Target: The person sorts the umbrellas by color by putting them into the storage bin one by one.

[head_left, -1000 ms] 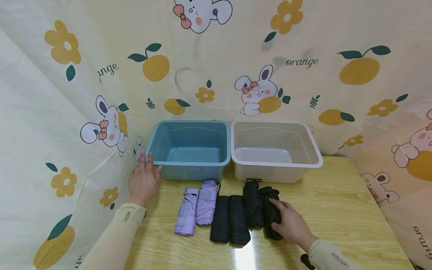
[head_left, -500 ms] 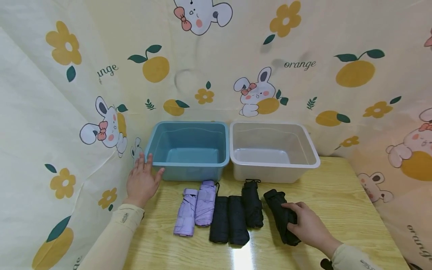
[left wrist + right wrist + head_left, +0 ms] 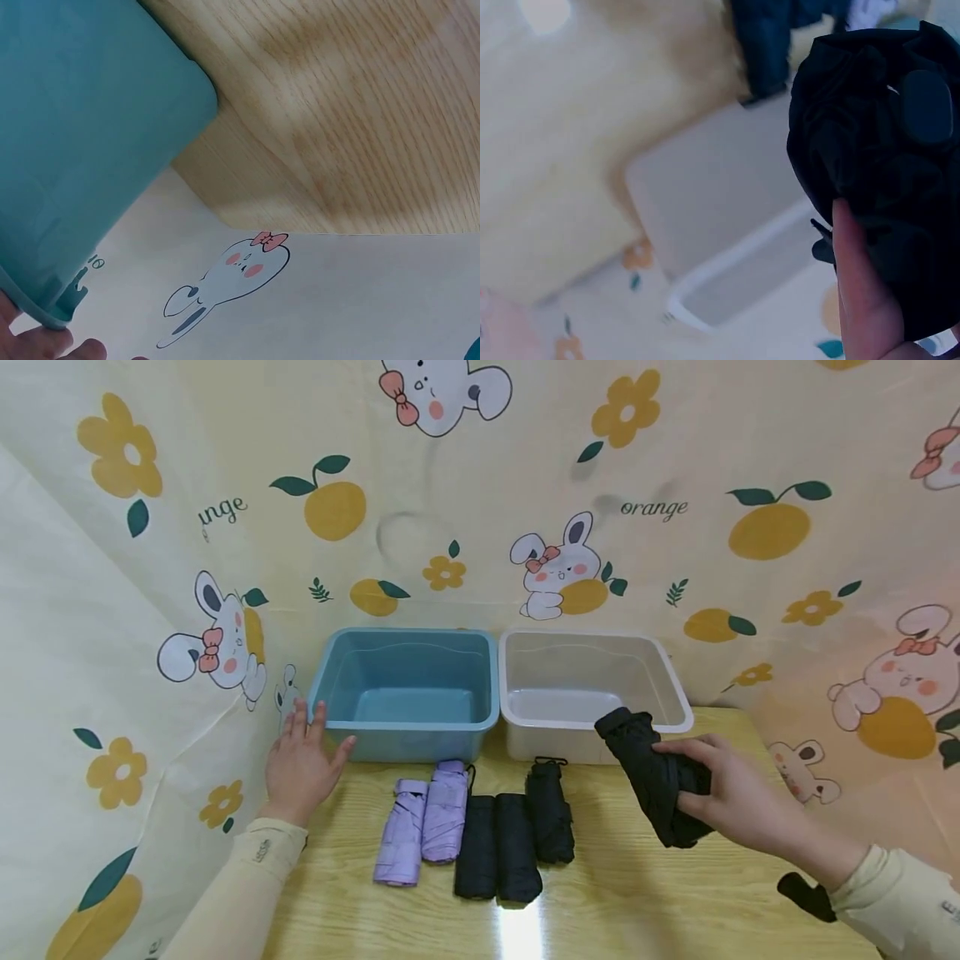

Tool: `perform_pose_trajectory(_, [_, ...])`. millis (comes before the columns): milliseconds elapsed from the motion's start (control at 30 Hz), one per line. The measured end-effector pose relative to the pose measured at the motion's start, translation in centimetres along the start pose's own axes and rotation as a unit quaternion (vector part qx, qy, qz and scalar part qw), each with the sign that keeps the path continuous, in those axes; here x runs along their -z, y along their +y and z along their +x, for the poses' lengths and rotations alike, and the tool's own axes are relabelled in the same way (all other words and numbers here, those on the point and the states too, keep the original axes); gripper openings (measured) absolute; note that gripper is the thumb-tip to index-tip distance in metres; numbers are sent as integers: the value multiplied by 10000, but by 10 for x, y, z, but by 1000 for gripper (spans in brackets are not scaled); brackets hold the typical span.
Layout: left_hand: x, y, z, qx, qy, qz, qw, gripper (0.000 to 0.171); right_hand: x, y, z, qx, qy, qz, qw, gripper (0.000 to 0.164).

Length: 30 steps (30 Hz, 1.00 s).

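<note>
My right hand (image 3: pixel 738 789) grips a folded black umbrella (image 3: pixel 652 777), held tilted above the table in front of the white bin (image 3: pixel 585 739). In the right wrist view the umbrella's bunched end (image 3: pixel 877 150) fills the right side, with a finger along it. My left hand (image 3: pixel 302 768) touches the near left corner of the blue bin (image 3: pixel 412 743), fingers straight. Fingertips (image 3: pixel 45 343) show at that bin's rim in the left wrist view. Between the hands lie two lilac umbrellas (image 3: pixel 401 835) and three more black umbrellas (image 3: pixel 517 847), side by side.
Both bins stand next to each other at the back of the wooden table (image 3: pixel 615 902), against a patterned cloth (image 3: pixel 465 485). No items show inside either bin. The table's right edge runs beyond the right arm.
My right hand has lifted the rightmost black umbrella off the table and carried it right and up toward the white bin. The left hand stays at the blue bin. The view has shifted slightly.
</note>
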<state>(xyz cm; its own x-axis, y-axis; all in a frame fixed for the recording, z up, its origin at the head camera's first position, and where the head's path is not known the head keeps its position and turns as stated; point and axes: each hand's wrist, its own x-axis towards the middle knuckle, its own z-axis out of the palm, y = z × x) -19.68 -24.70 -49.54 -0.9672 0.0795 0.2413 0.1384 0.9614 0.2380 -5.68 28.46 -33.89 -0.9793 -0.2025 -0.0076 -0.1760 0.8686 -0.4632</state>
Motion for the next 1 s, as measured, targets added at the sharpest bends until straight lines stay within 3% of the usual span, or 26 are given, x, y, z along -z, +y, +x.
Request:
perform_pose_trajectory(200, [1, -4, -1, -17, 50, 9, 10000, 83, 28, -21, 34, 241, 60, -213, 9995, 57])
perform_pose_trajectory(433, [0, -3, 0, 66, 51, -2, 10000, 77, 42, -39, 73, 230, -193, -210, 9993, 57])
perform_pose_trajectory(667, [-1, -3, 2, 22, 70, 4, 10000, 76, 39, -46, 100, -64, -445, -167, 9988, 58])
perform_pose_trajectory(1000, [-1, -6, 0, 69, 106, 53, 9999, 74, 23, -35, 138, -180, -569, 133, 9981, 51])
